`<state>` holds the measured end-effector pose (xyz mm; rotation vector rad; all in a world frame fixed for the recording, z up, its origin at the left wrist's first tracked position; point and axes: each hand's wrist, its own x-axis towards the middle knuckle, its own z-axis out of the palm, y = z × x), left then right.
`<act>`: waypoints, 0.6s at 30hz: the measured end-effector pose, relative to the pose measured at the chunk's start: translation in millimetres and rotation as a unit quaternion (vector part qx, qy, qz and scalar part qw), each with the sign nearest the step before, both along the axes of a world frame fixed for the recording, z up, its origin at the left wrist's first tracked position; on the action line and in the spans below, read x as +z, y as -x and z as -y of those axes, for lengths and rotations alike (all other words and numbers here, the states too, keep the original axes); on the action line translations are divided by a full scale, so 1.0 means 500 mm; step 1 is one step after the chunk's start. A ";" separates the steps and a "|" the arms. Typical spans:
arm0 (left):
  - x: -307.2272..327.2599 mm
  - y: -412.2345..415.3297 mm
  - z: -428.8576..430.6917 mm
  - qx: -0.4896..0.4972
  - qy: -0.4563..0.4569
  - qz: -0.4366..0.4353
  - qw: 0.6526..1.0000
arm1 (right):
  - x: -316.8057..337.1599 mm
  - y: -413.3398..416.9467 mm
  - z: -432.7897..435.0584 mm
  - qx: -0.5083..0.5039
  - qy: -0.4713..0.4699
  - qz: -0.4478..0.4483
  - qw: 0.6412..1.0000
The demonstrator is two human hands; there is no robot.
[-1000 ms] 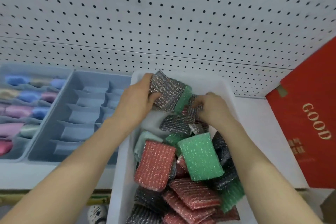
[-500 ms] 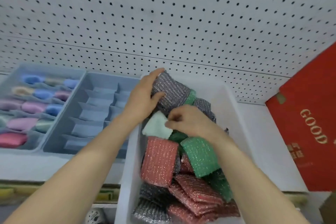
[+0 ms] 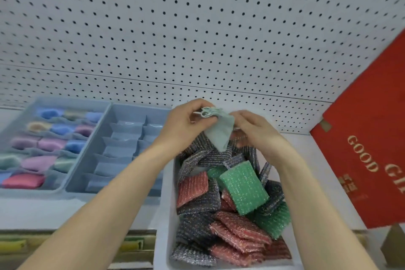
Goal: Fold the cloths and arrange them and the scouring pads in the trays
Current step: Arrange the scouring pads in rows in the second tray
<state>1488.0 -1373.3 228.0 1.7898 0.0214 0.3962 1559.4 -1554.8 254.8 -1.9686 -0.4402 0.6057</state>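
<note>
Cloth (image 3: 219,136) over white bin (image 3: 167,226), pegboard wall (image 3: 197,28) behind

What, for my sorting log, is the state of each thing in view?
White plastic bin: heaped with glittery scouring pads.
Pale green fabric cloth: held above the bin, unfolded, hanging.
Left hand: fingers pinch the cloth's top.
Right hand: fingers hold its right edge.
Left grey-blue divided tray: filled with folded cloths.
Middle grey-blue divided tray: nothing visible inside.

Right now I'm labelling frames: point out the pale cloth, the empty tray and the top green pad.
pale cloth (image 3: 219,136), head view, hanging middle
empty tray (image 3: 96,140), head view, left wall
top green pad (image 3: 243,188), head view, upper face
</note>
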 end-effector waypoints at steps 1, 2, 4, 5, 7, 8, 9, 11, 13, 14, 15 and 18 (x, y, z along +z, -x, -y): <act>0.001 0.002 -0.001 0.015 0.003 -0.002 1.000 | 0.002 0.005 -0.003 -0.008 -0.015 0.054 0.998; 0.000 0.005 -0.002 0.029 0.001 -0.001 1.000 | 0.007 0.011 -0.007 -0.001 -0.043 0.091 0.995; 0.006 0.014 0.002 0.046 -0.001 -0.002 0.999 | 0.016 0.024 -0.014 0.028 -0.092 0.112 0.989; 0.010 0.019 0.004 0.049 0.010 -0.006 0.999 | 0.020 0.029 -0.018 0.032 -0.104 0.114 0.987; 0.014 0.025 0.004 0.050 0.035 -0.013 0.998 | 0.024 0.031 -0.025 0.016 -0.125 0.121 0.985; 0.017 0.028 0.003 0.052 0.052 -0.015 0.997 | 0.025 0.030 -0.027 0.000 -0.138 0.116 0.984; 0.022 0.032 0.001 0.056 0.068 -0.019 0.996 | 0.028 0.030 -0.027 -0.012 -0.152 0.105 0.983; 0.031 0.037 -0.004 0.055 0.097 -0.025 0.994 | 0.037 0.028 -0.025 -0.019 -0.170 0.087 0.981; 0.042 0.043 -0.007 0.052 0.114 -0.024 0.992 | 0.047 0.029 -0.025 -0.012 -0.184 0.077 0.980; 0.046 0.044 -0.008 0.050 0.125 -0.019 0.991 | 0.050 0.030 -0.028 -0.011 -0.195 0.073 0.978; 0.051 0.046 -0.010 0.044 0.133 -0.017 0.990 | 0.054 0.033 -0.031 -0.011 -0.207 0.065 0.976; 0.066 0.052 -0.008 0.025 0.149 -0.021 0.988 | 0.059 0.039 -0.040 -0.009 -0.232 0.045 0.972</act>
